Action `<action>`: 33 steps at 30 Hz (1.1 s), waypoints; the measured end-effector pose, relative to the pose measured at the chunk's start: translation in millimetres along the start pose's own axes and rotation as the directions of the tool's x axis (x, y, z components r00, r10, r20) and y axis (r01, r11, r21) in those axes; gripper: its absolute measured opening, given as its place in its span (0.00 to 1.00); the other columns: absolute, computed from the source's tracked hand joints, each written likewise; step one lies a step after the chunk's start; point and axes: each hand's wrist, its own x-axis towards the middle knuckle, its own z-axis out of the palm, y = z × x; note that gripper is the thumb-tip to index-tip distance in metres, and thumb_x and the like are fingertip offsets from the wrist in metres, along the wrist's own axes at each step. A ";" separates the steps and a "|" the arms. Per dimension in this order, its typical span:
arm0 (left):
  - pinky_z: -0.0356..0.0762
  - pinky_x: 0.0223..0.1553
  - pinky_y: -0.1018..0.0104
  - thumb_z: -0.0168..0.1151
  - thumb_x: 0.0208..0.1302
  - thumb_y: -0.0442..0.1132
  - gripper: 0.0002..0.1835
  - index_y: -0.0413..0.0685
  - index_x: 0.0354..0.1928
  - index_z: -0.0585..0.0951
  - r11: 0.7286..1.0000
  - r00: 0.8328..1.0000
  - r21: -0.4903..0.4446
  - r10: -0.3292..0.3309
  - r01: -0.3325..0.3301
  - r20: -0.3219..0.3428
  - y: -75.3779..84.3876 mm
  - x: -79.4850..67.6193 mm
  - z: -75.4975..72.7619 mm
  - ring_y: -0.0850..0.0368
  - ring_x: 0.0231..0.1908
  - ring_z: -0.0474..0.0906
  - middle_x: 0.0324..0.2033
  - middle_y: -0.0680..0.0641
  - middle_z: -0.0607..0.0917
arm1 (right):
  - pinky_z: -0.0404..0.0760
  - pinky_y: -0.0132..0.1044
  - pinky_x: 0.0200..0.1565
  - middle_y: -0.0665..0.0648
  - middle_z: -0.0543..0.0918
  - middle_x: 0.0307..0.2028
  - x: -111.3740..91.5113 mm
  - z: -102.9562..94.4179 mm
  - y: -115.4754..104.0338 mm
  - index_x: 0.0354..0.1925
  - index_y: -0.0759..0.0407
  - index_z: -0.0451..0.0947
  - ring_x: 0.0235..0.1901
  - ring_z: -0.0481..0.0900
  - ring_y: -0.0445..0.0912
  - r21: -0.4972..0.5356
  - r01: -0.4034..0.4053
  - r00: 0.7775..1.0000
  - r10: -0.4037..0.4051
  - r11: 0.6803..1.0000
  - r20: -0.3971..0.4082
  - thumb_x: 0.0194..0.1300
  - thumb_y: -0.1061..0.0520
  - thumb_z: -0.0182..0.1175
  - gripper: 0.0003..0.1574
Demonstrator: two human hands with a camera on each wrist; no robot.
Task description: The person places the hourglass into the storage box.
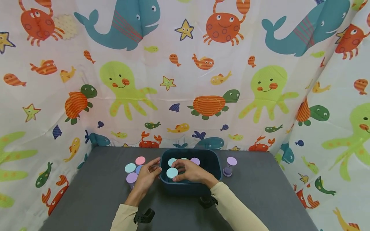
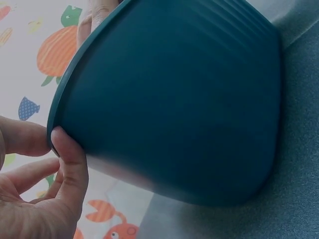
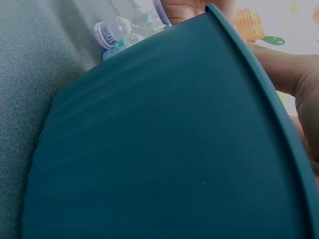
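Note:
A dark teal bin (image 1: 188, 189) stands on the grey table, its outer wall filling much of both wrist views. At its left rim, my left hand (image 1: 147, 176) pinches the edge between thumb and fingers, as the left wrist view shows. My right hand (image 1: 189, 171) reaches over the bin, thumb and fingers at the edge of a sand timer with a light blue top (image 1: 172, 173); its lower part is hidden. Behind that hand in the bin are another light blue top (image 1: 171, 162) and a purple top (image 1: 195, 161). A third light blue top is mostly covered.
Left of the bin stand several timers, with a pink top (image 1: 140, 160), a light blue top (image 1: 130, 167), a blue top (image 1: 139, 169) and a purple top (image 1: 132, 177). One purple sand timer (image 1: 227, 171) stands right of the bin. A sea-animal curtain (image 1: 185, 106) hangs behind the table.

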 end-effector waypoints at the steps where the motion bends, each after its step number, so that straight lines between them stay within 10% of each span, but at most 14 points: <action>1: 0.80 0.39 0.68 0.59 0.67 0.32 0.25 0.48 0.66 0.73 1.000 1.000 -0.002 0.001 -0.001 0.000 -0.3 -0.6 0.2 0.52 0.47 0.77 0.58 0.40 0.77 | 0.78 0.45 0.56 0.50 0.81 0.49 0.1 0.4 0.4 0.50 0.50 0.76 0.52 0.81 0.48 -0.003 0.000 1.000 0.000 1.000 0.004 0.58 0.56 0.71 0.22; 33: 0.80 0.36 0.68 0.58 0.67 0.30 0.24 0.43 0.65 0.73 1.000 1.000 0.002 0.013 -0.013 -0.024 5.0 -2.3 3.2 0.50 0.45 0.77 0.56 0.39 0.78 | 0.79 0.48 0.58 0.51 0.82 0.52 5.6 6.2 5.1 0.50 0.50 0.78 0.53 0.82 0.50 -0.194 0.014 1.000 -0.009 0.981 0.028 0.59 0.61 0.69 0.20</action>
